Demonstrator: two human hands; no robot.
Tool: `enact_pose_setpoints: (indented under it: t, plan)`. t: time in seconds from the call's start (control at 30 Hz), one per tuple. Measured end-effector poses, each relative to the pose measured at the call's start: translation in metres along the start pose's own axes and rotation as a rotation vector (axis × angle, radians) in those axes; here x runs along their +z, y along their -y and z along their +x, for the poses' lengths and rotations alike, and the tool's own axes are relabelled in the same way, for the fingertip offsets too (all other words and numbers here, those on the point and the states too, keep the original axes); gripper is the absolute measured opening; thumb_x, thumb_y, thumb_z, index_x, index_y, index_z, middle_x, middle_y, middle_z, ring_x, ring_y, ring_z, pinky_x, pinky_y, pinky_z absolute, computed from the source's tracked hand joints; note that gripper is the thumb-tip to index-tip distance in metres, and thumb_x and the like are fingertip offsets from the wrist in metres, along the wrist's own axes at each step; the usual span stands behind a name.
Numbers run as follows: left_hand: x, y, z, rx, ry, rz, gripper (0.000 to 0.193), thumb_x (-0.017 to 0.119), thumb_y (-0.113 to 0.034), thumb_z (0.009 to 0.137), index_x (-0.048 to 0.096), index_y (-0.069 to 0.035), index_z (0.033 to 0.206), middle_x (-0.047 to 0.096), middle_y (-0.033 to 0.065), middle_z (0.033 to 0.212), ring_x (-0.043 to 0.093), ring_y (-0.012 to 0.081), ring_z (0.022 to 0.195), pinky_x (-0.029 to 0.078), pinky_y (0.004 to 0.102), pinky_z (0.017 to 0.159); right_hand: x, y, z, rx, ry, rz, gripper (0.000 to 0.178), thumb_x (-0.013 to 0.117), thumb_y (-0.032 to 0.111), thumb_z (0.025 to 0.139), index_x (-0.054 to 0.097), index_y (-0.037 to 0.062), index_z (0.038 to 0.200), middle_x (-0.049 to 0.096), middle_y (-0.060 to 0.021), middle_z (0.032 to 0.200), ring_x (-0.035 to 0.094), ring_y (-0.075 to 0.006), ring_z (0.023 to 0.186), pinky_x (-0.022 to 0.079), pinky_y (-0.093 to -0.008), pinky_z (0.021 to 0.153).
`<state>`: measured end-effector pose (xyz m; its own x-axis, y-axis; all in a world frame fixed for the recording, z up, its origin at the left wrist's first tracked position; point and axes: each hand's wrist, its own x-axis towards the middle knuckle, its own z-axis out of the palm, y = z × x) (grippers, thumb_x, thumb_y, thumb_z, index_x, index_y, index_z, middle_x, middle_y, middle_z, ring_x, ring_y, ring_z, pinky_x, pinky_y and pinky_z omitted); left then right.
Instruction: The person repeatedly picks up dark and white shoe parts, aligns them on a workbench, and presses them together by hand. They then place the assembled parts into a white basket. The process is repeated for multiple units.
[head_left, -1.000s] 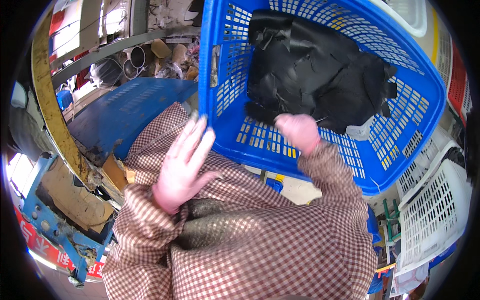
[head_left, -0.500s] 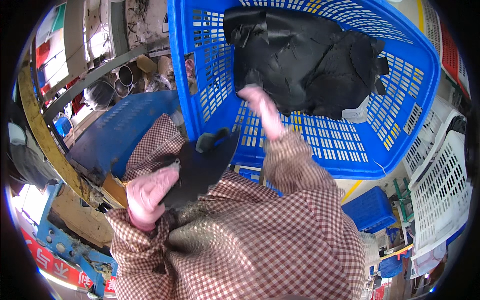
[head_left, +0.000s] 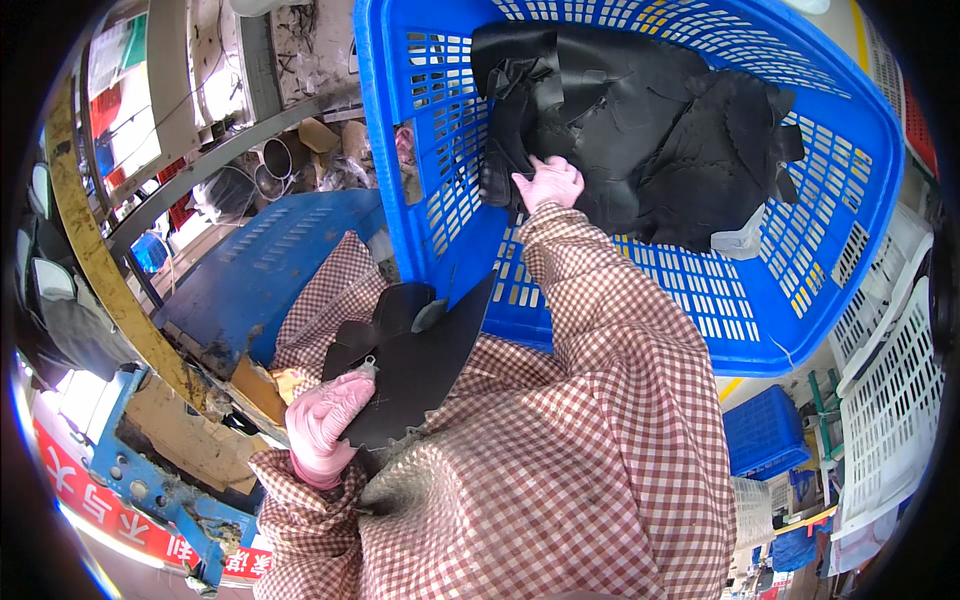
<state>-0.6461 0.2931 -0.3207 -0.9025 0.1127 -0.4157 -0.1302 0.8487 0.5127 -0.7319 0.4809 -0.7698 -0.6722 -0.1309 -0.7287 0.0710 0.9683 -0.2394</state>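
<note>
My left hand (head_left: 325, 420), in a pink glove, is closed on a flat black leather-like piece (head_left: 415, 365) with a notched edge. Other black flaps overlap it, so I cannot tell how many pieces are held. A small metal tip pokes out beside the fingers; the rest of it is hidden. My right hand (head_left: 552, 184), also pink-gloved, reaches into a large blue plastic basket (head_left: 665, 345). Its thumb and fingers are apart, touching the near left edge of a heap of black leather-like pieces (head_left: 640, 120).
At the left stand a blue metal panel (head_left: 265, 255) and a yellow-edged frame (head_left: 95, 260). White slatted crates (head_left: 890, 420) are stacked at the right, with a smaller blue crate (head_left: 765, 425) near them. A whitish scrap (head_left: 738, 238) lies in the basket by the heap.
My right hand has moved from the basket's left part, further right, onto the heap. The held black piece now lies more spread out before my left hand. The whole view has shifted slightly.
</note>
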Motion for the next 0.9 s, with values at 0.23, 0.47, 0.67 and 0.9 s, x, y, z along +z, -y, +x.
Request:
enact_pose_setpoints:
  t: [0.23,0.47,0.67,0.9]
  plan:
    - [0.002,0.004,-0.019,-0.019,-0.128,0.011,0.052,0.075,0.000,0.063,0.069,-0.003,0.115,0.075,0.0170,0.103,0.074,0.0341,0.096,0.060,0.0382,0.081,0.060,-0.015,0.010,0.063,0.173,1.106,0.043,0.069,0.015,0.093,0.063,0.0113,0.135,0.072,-0.0114,0.121,0.069,-0.0230,0.110,0.051,-0.0333,0.097]
    - [0.000,0.003,-0.060,-0.012,-0.410,-0.142,0.042,0.076,0.001,0.074,0.067,0.000,0.115,0.075,0.0206,0.104,0.075,0.0320,0.095,0.060,0.0362,0.080,-0.055,-0.071,-0.090,0.049,0.074,1.502,0.023,0.074,0.008,0.091,0.071,-0.0013,0.111,0.073,-0.0046,0.102,0.067,-0.0116,0.090,0.053,-0.0281,0.083]
    - [0.012,0.013,-0.122,-0.232,-0.912,-0.402,0.031,0.066,0.011,0.089,0.064,0.005,0.119,0.071,0.0201,0.114,0.069,0.0244,0.106,0.055,0.0317,0.092,-0.213,-0.035,-0.198,-0.169,-0.083,1.181,0.027,0.076,0.007,0.088,0.071,-0.0037,0.112,0.074,-0.0053,0.101,0.067,-0.0132,0.091,0.053,-0.0286,0.084]
    - [-0.020,0.068,-0.240,-0.528,-1.465,-0.604,0.051,0.066,0.004,0.090,0.045,0.002,0.136,0.064,0.0133,0.119,0.066,0.0211,0.102,0.054,0.0338,0.091,-0.320,0.077,-0.310,-0.590,-0.433,1.125,0.041,0.071,-0.002,0.089,0.061,-0.0056,0.129,0.067,-0.0109,0.126,0.064,-0.0186,0.109,0.049,-0.0322,0.097]
